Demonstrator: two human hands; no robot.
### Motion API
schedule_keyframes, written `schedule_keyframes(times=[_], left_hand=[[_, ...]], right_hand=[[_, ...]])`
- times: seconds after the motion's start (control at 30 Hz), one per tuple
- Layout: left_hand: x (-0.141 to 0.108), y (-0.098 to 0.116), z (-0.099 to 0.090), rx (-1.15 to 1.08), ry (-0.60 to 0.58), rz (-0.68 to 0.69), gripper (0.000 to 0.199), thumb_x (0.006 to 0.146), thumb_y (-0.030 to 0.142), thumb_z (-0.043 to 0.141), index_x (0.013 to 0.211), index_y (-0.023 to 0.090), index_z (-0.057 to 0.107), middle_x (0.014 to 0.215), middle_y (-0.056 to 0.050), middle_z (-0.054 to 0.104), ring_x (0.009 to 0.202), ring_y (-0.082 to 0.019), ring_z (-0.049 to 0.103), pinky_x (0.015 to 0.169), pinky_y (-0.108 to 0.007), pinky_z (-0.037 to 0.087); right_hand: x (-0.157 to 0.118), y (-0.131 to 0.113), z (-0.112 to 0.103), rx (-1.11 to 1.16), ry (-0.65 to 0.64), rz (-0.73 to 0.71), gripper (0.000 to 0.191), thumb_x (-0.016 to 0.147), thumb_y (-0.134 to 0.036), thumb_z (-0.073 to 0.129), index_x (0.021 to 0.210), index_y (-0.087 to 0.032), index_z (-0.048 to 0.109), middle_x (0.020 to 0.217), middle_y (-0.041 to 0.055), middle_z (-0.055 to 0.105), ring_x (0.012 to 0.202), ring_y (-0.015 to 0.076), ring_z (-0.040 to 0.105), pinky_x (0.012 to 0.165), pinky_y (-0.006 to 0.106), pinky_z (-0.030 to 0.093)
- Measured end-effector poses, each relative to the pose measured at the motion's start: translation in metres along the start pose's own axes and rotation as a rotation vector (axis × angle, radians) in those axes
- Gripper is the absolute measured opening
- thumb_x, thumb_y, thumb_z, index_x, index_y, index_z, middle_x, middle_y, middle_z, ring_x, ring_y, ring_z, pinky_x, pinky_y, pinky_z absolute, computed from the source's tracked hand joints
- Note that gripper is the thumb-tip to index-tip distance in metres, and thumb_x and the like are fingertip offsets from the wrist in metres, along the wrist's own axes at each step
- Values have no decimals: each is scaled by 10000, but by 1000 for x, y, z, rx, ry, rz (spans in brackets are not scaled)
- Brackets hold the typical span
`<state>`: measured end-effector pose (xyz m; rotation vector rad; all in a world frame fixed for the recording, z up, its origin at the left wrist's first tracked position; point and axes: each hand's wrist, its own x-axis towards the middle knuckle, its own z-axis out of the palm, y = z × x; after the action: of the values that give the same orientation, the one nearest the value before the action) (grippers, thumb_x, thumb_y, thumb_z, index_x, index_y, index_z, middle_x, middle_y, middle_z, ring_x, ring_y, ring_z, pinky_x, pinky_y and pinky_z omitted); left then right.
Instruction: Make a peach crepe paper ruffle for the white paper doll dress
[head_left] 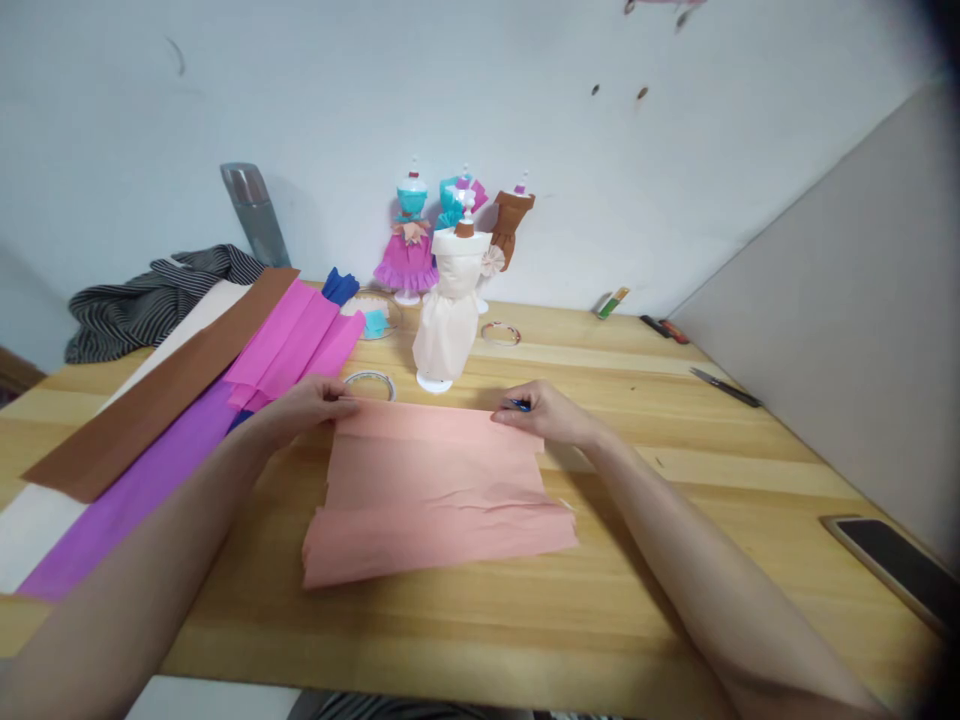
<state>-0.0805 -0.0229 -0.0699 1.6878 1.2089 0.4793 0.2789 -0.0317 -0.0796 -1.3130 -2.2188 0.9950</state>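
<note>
Peach paper [435,480], creased and ragged-edged

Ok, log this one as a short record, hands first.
Left hand: pinches the far left corner of the peach sheet
Right hand: holds the far edge near its right end, with an unclear blue object in the fingers
Sheet state: creased toward the near right
Dress forms: four, white-dressed one nearest
Left side: brown sheet, striped cloth
Right side: phone, knife
</note>
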Motion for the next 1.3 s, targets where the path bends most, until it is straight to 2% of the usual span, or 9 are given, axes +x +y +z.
schedule_keyframes(times=[0.13, 0.23, 0.33, 0.43, 0.53, 0.73, 1.0, 1.17, 1.3], left_hand=[[0, 0, -2, -42, 9, -6, 384, 735, 432, 634, 538, 161, 446, 530, 54, 353, 499, -72, 290, 487, -224, 207], [0, 0, -2, -131, 71, -35, 374, 717, 407, 671, 529, 160, 463, 498, 56, 377, 463, -64, 303, 452, -212, 218], [-1, 0, -1, -363, 128, -68, 270, 704, 371, 706, 611, 148, 584, 538, 32, 516, 497, -79, 448, 484, -204, 340], [-3, 1, -1, -607, 77, -77, 241, 680, 357, 746, 749, 138, 671, 718, -33, 670, 656, -133, 602, 622, -243, 469], [-5, 4, -1, -712, 4, -72, 260, 663, 350, 773, 716, 123, 660, 733, -57, 684, 658, -140, 623, 640, -248, 489], [-11, 15, 0, -715, -44, -85, 278, 654, 348, 779, 701, 120, 627, 711, -58, 669, 639, -139, 617, 605, -241, 489], [-12, 21, 8, -603, 153, -92, 311, 649, 374, 757, 624, 135, 559, 601, 2, 586, 537, -94, 514, 519, -215, 412], [-13, 26, 8, -601, 156, -106, 339, 621, 382, 779, 560, 142, 546, 538, 28, 537, 516, -76, 470, 515, -204, 385], [-12, 21, 5, -678, 81, -110, 273, 646, 355, 781, 681, 126, 638, 610, 5, 597, 552, -80, 519, 532, -194, 416]], right_hand=[[1, 1, -1, 22, 10, -20, 454, 787, -474, 576, 550, -198, 303, 582, -57, 232, 549, 82, 238, 528, 253, 194], [2, 0, -2, 33, 10, -30, 432, 792, -474, 576, 554, -190, 354, 582, -55, 255, 549, 83, 253, 530, 253, 205], [0, -3, -3, 56, 9, -36, 385, 798, -467, 577, 581, -172, 456, 574, -51, 297, 550, 87, 277, 528, 253, 219], [-3, -8, -6, 100, -6, -37, 368, 789, -474, 592, 614, -158, 522, 571, -41, 353, 556, 91, 306, 524, 250, 243], [-6, -13, -10, 133, -31, -34, 375, 778, -490, 604, 631, -151, 539, 577, -36, 381, 552, 88, 312, 521, 248, 255], [-16, -24, -21, 163, -45, -4, 419, 741, -547, 623, 628, -153, 538, 557, -44, 357, 530, 82, 299, 498, 243, 237], [-22, -37, -27, 158, -67, -6, 448, 728, -571, 627, 594, -159, 516, 555, -44, 348, 521, 75, 283, 484, 236, 230], [-21, -35, -26, 142, -64, 10, 429, 729, -558, 630, 604, -162, 524, 558, -39, 366, 524, 80, 297, 491, 245, 231], [-21, -33, -25, 158, -59, 6, 420, 727, -546, 636, 600, -161, 523, 554, -43, 356, 523, 80, 294, 497, 249, 231]])
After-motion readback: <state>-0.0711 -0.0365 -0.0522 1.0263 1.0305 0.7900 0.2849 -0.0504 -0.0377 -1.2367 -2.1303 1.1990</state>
